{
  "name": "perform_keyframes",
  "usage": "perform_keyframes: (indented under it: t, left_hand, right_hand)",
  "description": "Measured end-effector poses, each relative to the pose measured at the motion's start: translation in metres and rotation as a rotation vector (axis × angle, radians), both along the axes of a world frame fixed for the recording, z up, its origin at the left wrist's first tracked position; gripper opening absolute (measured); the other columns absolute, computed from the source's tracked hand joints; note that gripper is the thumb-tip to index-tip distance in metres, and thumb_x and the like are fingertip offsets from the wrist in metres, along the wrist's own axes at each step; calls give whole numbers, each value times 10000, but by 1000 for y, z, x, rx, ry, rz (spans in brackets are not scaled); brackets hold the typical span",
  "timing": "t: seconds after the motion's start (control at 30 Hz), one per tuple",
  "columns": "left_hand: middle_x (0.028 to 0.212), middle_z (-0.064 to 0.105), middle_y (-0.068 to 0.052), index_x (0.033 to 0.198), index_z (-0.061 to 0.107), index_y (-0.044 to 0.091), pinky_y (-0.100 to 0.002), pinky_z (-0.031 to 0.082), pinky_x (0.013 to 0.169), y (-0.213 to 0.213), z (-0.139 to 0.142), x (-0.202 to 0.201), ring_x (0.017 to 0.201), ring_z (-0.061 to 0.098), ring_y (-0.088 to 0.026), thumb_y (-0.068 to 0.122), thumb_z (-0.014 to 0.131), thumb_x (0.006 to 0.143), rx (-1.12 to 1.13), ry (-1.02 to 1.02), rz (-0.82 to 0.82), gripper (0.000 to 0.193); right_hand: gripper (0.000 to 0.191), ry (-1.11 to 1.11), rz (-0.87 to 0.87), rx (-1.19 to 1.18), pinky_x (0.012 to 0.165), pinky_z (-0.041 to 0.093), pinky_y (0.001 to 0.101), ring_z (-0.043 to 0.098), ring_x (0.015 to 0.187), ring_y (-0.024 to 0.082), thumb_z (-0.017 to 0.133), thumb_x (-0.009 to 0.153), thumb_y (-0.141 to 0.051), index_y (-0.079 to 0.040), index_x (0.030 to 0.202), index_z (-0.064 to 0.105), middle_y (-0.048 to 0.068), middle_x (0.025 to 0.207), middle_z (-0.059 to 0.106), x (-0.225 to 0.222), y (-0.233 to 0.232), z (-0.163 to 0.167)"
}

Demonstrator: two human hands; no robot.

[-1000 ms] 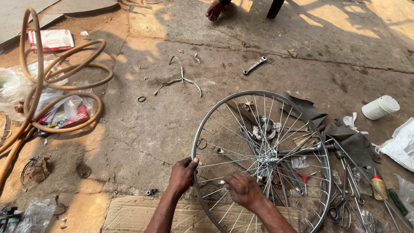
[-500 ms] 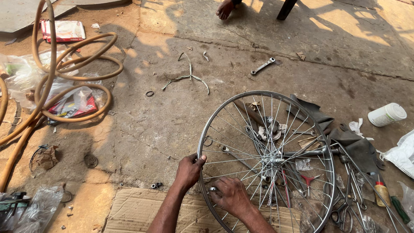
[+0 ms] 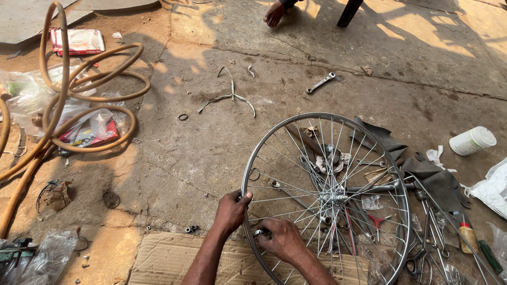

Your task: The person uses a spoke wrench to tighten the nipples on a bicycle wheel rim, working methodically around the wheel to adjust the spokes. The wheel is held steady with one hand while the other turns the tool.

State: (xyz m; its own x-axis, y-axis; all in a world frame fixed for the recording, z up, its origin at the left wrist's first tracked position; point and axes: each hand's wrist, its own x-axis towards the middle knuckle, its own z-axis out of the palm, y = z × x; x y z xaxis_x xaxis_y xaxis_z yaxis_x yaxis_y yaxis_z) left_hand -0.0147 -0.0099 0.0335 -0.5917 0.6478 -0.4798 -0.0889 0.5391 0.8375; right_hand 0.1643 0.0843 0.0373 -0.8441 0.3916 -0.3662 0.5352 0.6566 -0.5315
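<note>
Left hand [image 3: 231,212] kept gripping the wheel [image 3: 253,158] rim while the right hand [image 3: 283,240], closed on a small tool, had slid down to the lower spokes.

Shiny metal wheel rim [image 3: 248,174] with thin bright spokes [image 3: 296,163], rough matt concrete floor [image 3: 211,142], creased brown cardboard [image 3: 158,258], smooth tan rubber hose [image 3: 90,95], white plastic bottle [image 3: 471,141]

Silver spoked bicycle wheel [image 3: 327,196] (bare rim, no tyre), flat on ground
</note>
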Motion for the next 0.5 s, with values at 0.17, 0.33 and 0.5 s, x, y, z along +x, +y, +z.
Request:
perform_keyframes:
  t: [0.17, 0.33, 0.5]
  left_hand:
    - [704, 670, -70, 1053, 747, 5, -412, 514, 586, 0, -2, 0, 580, 610, -175, 453, 622, 980, 13, -26, 22, 471]
    - [778, 700, -129, 1124, 741, -5, -436, 533, 631, 0, -15, -1, 623, 625, -226, 463, 595, 1000, -7, -53, 9, 506]
    - [910, 754, -119, 1204, 707, 12, -422, 591, 763, 0, -35, -2, 786, 721, -223, 446, 554, 1018, -36, -5, -33, 497]
  right_hand:
    - [184, -27, -9, -18, 843, 628, 338, 696, 757, 106, 706, 865, -131, -89, 1042, 729, 46, 918, 754, -3, 3, 6]
    - [176, 12, 3, 14, 839, 628, 353, 705, 766, 121, 704, 874, -147, -80, 1035, 730, 48, 927, 752, 6, 15, -1]
    - [156, 46, 97, 76, 834, 620, 374, 709, 759, 136, 698, 931, -177, -76, 1049, 702, 56, 912, 735, 17, 25, -14]
